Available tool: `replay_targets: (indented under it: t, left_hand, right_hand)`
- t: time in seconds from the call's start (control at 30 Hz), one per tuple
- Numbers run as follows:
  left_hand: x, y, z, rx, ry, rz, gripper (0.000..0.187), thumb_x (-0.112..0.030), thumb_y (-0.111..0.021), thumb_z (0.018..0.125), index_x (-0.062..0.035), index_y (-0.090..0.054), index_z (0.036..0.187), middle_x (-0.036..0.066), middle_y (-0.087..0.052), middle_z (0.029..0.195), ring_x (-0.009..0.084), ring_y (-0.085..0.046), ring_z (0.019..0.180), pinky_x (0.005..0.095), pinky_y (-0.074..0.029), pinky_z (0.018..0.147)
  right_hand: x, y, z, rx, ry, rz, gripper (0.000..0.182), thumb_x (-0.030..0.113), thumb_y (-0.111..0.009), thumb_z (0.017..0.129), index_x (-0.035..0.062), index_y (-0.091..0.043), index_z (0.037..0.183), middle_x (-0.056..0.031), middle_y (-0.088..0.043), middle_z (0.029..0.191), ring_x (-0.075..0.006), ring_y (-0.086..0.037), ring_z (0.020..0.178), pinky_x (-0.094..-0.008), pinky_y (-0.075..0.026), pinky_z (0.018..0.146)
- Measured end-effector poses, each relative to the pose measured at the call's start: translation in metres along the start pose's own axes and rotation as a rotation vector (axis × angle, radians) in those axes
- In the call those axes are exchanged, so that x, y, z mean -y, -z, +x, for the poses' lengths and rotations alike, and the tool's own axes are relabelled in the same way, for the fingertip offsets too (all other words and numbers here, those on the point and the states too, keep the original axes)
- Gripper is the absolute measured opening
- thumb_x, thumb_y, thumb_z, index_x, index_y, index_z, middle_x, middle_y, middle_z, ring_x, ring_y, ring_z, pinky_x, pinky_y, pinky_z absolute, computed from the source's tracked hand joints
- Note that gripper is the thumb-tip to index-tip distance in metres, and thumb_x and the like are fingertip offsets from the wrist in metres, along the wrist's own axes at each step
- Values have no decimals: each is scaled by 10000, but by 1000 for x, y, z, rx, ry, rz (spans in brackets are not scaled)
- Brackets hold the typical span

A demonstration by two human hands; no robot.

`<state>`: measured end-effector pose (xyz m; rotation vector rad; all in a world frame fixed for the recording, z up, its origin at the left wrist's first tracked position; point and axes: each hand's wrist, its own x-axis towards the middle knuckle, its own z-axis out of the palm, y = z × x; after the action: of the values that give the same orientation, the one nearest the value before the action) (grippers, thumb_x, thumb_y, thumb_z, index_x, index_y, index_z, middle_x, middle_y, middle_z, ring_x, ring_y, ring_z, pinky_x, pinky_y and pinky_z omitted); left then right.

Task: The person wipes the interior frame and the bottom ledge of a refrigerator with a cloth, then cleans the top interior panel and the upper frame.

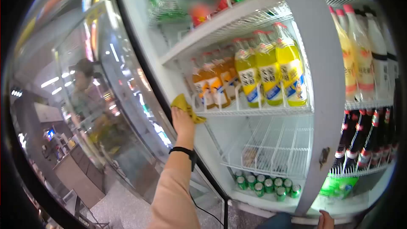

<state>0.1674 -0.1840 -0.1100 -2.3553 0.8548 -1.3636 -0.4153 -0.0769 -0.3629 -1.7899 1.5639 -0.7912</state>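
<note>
Yellow cloth, crumpled, in L hand.

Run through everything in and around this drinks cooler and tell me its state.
Glass door, open
Yellow cloth, bunched against the cooler wall
Left hand, on the cloth
Right hand, low, partly out of view
Black wristband, worn
Yellow bottles, upright, capped
Orange bottles, upright
Green cans, standing below the shelves
Dark bottles, upright

Matt yellow cloth; glossy glass door; white wire shelves.
</note>
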Motion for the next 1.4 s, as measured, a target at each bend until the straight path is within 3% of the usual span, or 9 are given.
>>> replay_targets:
  t: [0.1,0.13,0.23,0.4,0.77,0.97,1.07,1.17,1.4]
  left_hand:
    - [-17,-10,-49,-37,-81,122,474,-218,-301,944,-25,-398,1365,112,-359,1444,283,-250,1372,419,-85,1140]
    - [-27,-15,-72,-48,-118,166,480,-218,-273,957,-28,-358,1390,108,-309,1475,286,-207,1390,424,-66,1143]
    - [-57,-40,-128,332,-268,223,489,-230,-258,966,-36,-322,1410,106,-282,1490,275,-170,1403,425,-54,1145]
    - [-107,-89,-207,482,-354,121,694,-517,-327,906,-66,-286,1432,79,-285,1492,235,-171,1405,424,-9,1146]
    - [-193,-188,-326,754,-653,36,665,-501,-291,907,-104,-291,1440,27,-213,1524,222,-131,1414,415,-21,1140]
    - [-242,-251,-386,767,-659,-333,580,-324,-407,887,-51,-343,1395,109,-336,1458,267,-233,1372,407,-83,1140]
    - [-268,-255,-416,919,-29,-1137,481,-86,-483,798,32,-469,1264,225,-448,1329,394,-324,1289,402,-266,1083]
    - [-288,-276,-451,987,29,-1362,435,-56,-455,786,44,-501,1206,237,-500,1259,413,-385,1237,423,-282,1072]
    - [-310,-155,-472,670,-452,-1188,439,-75,-459,818,0,-483,1250,219,-501,1258,383,-436,1196,433,-319,1056]
  right_hand:
    - [-4,-6,-4,-55,83,21,252,179,-488,932,12,-607,1079,-215,-621,1029,-363,-579,1000,-378,-445,865]
    - [-23,-21,-1,-125,110,93,237,133,-455,924,8,-618,1043,-96,-463,581,-201,-449,547,-329,-346,545]
    - [-28,-19,-6,-44,-30,62,234,119,-462,914,36,-629,1055,-200,-625,861,-370,-582,819,-400,-441,743]
    - [-29,-15,-9,-88,23,74,207,124,-490,910,28,-630,1028,-194,-616,807,-355,-589,723,-392,-450,650]
    - [-2,-19,-7,-16,-60,-126,193,103,-520,887,37,-633,1028,-194,-640,836,-342,-634,757,-368,-493,666]
    - [-3,-24,-12,-5,-156,-164,194,96,-519,882,33,-635,1025,-191,-642,835,-347,-631,737,-359,-491,650]
    - [-3,-29,-12,54,-172,-265,195,98,-518,883,31,-636,1022,-193,-639,823,-333,-633,724,-352,-486,638]
    - [2,-33,-14,113,-150,-276,195,104,-520,882,27,-638,1016,-194,-629,795,-337,-623,700,-362,-477,620]
    - [6,-63,2,224,-117,-314,197,106,-526,879,38,-634,1029,-195,-617,764,-355,-609,685,-384,-468,604]
